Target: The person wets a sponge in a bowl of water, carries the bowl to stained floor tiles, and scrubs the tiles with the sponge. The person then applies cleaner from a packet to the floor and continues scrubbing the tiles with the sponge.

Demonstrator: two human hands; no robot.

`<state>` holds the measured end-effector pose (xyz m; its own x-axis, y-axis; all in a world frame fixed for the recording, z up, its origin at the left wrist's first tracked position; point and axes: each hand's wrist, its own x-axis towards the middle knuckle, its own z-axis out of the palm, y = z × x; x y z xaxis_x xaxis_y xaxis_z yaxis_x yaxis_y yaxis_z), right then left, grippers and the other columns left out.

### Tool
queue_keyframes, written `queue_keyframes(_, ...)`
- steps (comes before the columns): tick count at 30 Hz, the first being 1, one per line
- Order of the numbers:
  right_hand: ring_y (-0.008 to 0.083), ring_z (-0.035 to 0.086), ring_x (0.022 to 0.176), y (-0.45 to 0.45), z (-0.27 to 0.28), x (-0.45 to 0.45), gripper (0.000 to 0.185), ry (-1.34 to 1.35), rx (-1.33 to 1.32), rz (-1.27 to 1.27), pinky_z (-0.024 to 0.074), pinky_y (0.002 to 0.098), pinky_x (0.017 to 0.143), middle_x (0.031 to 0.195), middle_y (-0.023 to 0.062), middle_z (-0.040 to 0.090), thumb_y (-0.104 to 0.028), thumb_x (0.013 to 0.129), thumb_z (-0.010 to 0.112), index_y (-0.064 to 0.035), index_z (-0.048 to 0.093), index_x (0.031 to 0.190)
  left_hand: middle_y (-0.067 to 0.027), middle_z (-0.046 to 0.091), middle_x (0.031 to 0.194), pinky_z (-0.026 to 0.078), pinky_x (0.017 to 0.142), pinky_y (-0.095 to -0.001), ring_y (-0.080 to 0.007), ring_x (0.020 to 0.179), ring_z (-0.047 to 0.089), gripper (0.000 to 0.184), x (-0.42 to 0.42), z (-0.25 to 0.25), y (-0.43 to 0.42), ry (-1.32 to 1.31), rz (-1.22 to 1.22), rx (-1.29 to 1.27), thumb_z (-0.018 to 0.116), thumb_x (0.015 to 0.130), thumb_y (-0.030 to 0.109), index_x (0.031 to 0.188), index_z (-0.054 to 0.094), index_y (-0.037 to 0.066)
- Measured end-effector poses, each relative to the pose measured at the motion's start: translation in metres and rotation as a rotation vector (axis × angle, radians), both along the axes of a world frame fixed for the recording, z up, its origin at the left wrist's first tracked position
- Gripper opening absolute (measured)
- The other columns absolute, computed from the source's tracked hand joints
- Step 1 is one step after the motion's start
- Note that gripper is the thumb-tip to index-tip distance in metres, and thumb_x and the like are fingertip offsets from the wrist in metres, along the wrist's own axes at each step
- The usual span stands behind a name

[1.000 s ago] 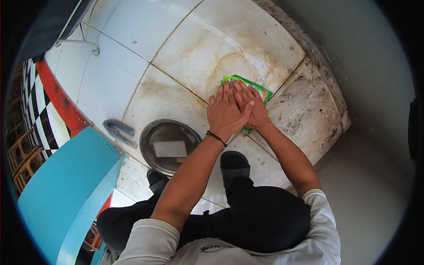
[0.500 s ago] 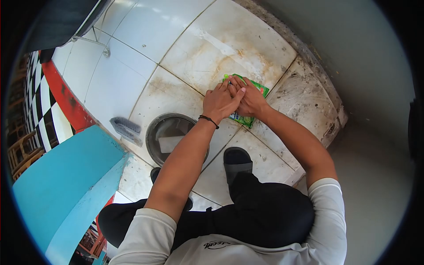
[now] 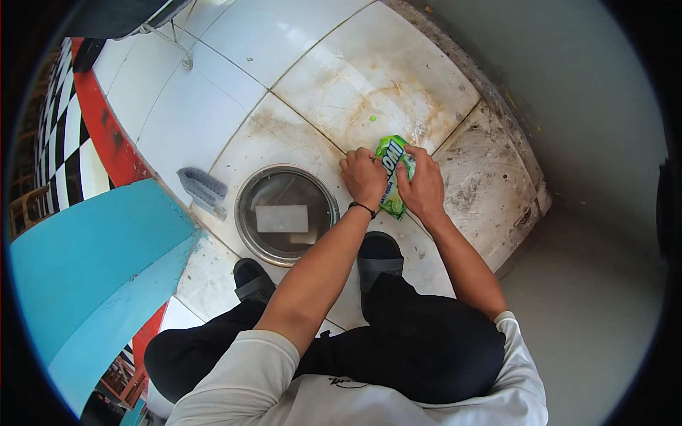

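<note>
A green pouch with white lettering is held between my two hands, just above or on the stained tiles. My left hand, with a black band at the wrist, grips its left side with curled fingers. On the pouch's right side, my right hand has its fingers and thumb wrapped round the edge. A small bright green blob lies on the tile beyond the pouch's top end.
A round metal basin of liquid holds a pale rectangular block. Left of it lies a grey brush. A turquoise structure stands at the left, a grey wall at the right. My sandalled feet are below.
The hands, earlier pressed flat over the pouch, have moved apart to its two sides and hold it. The pouch has turned more upright in view, and the green blob on the tile is uncovered.
</note>
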<state>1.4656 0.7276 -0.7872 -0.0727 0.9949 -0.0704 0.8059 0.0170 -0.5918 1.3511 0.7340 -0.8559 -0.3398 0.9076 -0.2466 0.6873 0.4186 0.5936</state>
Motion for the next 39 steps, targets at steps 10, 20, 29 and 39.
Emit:
queue_keyframes(10,0.031,0.061,0.091,-0.063,0.0,-0.117,0.03,0.308,0.169,0.979,0.0498,0.0393,0.076,0.108,0.014,0.062,-0.011,0.079,0.07,-0.0032,0.058,0.106,-0.0013,0.065,0.081,0.046,0.067,-0.026,-0.0093,0.075,0.058,0.014,-0.15,0.181,0.097,-0.327,-0.65,0.281,0.068,0.09,0.013,0.096,0.059,0.004)
queue_keyframes(20,0.0339,0.057,0.105,-0.058,-0.038,-0.198,0.064,-0.265,-0.014,0.959,0.0521,0.052,0.077,0.118,0.018,0.056,-0.024,0.085,0.063,-0.0099,0.043,0.144,-0.0018,0.064,0.082,0.045,0.075,-0.026,-0.0094,0.08,0.058,0.014,-0.331,0.16,0.127,0.065,-0.476,0.013,0.062,0.093,0.014,0.105,0.06,0.008)
queue_keyframes(29,0.0328,0.058,0.111,-0.023,-0.021,-0.183,0.059,0.556,-0.759,0.68,0.0446,0.0428,0.096,0.124,0.0234,0.058,-0.037,0.09,0.057,-0.0103,0.049,0.141,-0.0109,0.05,0.139,0.03,0.103,-0.0481,-0.0313,0.13,0.04,0.065,-0.32,0.1,0.1,0.613,-0.269,0.346,0.071,0.085,0.032,0.141,0.045,0.012)
queue_keyframes(39,0.0349,0.069,0.093,-0.019,-0.015,-0.192,0.061,0.518,-0.959,0.576,0.0515,0.0396,0.086,0.091,0.0266,0.069,-0.049,0.086,0.061,0.0079,0.068,0.106,-0.0063,0.065,0.116,0.033,0.098,-0.0435,-0.0271,0.114,0.051,0.048,-0.326,0.06,-0.054,0.478,-0.19,0.361,0.067,0.088,0.017,0.132,0.053,0.006)
